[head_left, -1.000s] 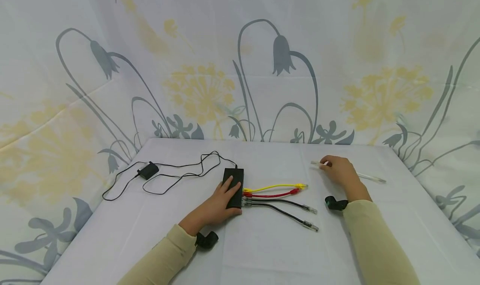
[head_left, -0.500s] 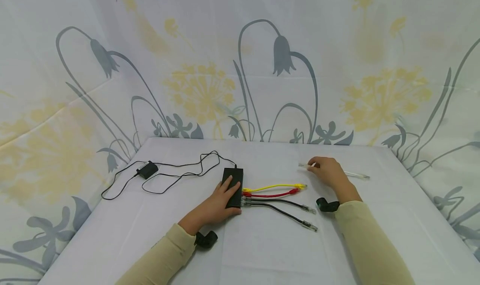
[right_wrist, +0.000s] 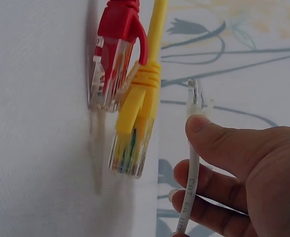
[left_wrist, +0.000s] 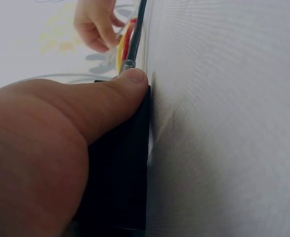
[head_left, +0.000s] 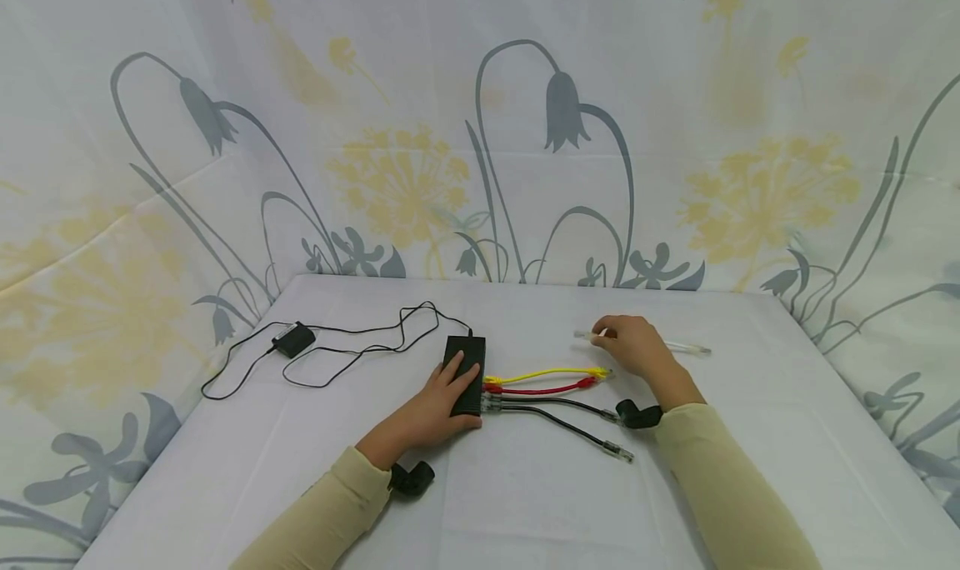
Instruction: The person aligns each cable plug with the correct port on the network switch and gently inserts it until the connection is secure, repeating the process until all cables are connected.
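Observation:
A black network switch lies on the table, with my left hand resting on it. The fingers are spread straight across its top and the thumb touches its near edge. From its right side run a yellow network cable, a red network cable and two black network cables, their far plugs loose. My right hand pinches a white network cable between thumb and fingers just behind its clear plug, above the table. The cable's other end trails to the right.
A black power adapter lies at the left. Its thin black cord loops over the table to the switch's far end. A flowered cloth hangs behind the white table.
My right hand has moved left toward the switch, carrying the white network cable with it. My left hand stays in place on the switch.

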Available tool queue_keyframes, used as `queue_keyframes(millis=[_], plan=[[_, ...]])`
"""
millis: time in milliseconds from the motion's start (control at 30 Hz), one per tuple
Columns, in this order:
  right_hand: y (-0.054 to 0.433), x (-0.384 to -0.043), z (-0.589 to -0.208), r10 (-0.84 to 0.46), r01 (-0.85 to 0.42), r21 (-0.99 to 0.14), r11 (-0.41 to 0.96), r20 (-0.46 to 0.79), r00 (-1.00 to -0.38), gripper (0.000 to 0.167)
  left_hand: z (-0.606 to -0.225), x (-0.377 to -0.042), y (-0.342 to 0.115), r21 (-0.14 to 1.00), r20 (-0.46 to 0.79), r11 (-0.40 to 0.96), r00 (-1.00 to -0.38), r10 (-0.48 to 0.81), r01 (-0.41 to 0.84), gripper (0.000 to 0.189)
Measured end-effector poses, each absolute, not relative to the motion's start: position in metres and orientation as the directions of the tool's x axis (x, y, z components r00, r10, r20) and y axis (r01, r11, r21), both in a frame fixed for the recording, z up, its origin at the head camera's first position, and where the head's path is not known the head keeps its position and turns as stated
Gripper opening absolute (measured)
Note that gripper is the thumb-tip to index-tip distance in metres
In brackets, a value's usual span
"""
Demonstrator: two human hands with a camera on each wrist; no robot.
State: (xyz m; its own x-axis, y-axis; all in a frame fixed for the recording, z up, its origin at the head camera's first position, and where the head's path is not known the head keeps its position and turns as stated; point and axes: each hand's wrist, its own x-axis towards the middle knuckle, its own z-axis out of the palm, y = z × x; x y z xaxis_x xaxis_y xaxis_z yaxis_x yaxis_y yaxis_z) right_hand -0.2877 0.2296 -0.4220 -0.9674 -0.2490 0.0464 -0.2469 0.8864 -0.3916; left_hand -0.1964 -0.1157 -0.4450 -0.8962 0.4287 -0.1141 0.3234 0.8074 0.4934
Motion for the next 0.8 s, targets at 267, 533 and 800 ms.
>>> queue_keyframes(millis=[267,533,800], plan=[[0.216,-0.283,-0.420,-0.276,-0.274,-0.394,0.877,0.053,-0.960,0.023,-0.443,-0.195,-0.115,0.493,-0.119,0.810,-0.898,0.423,0.317,0.081],[0.202,-0.281,-0.419,-0.310,-0.302,-0.393,0.869,0.045,-0.950,0.020,-0.442,-0.194,-0.115,0.493,-0.118,0.810,-0.897,0.425,0.319,0.081],[0.190,-0.278,-0.418,-0.326,-0.312,-0.381,0.870,0.028,-0.945,0.021,-0.442,-0.194,-0.115,0.497,-0.118,0.807,-0.897,0.426,0.318,0.081]])
